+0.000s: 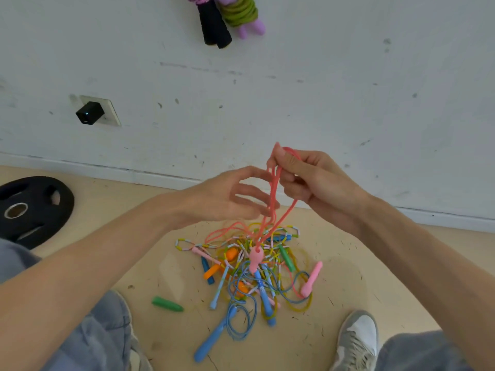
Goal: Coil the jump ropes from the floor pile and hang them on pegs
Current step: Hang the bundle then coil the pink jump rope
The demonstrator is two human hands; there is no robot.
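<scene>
The coiling step is in hand. The right hand [316, 183] pinches several loops of the pink rope [272, 194] at their top, thumb and curled fingers closed round them, above the pile [241, 266] on the floor [160, 263]. The left hand [227, 195] is spread, fingertips at the hanging strands — whether they touch, I cannot tell. One pink handle [254, 259] seems to dangle just over the pile. Next, I judge, the left hand must draw up slack and lay another loop into the right — gently, since neighbouring ropes may snag. Coiled ropes [241, 14] already hang on the wall [348, 76].
</scene>
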